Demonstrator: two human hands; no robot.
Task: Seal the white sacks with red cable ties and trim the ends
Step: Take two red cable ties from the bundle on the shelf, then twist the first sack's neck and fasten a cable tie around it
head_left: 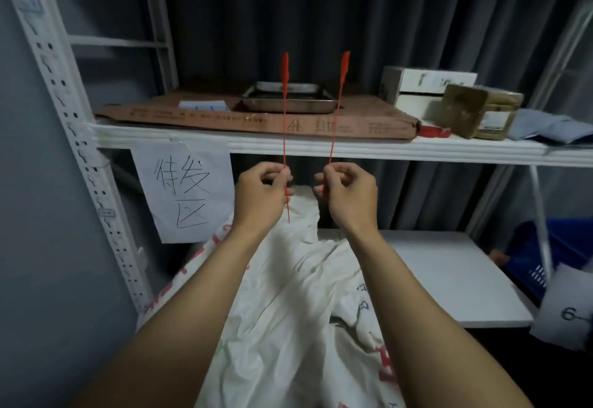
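A white sack (288, 311) with red printing lies crumpled on the lower shelf, below my forearms, its neck rising between my wrists. My left hand (261, 192) pinches one red cable tie (284, 112) that stands upright, flat tag end up, its thin tail hanging below my fingers. My right hand (349, 192) pinches a second red cable tie (338, 103), also upright and leaning slightly right. Both hands are held side by side above the sack, a little apart, in front of the upper shelf edge.
The upper shelf (321, 148) carries flat brown cardboard (256, 119), a metal tray (287, 98), white and brown boxes (449, 96) and grey cloth. A handwritten paper sign (184, 189) hangs at left. A white rack post (73, 138) stands left; a blue crate (539, 257) sits right.
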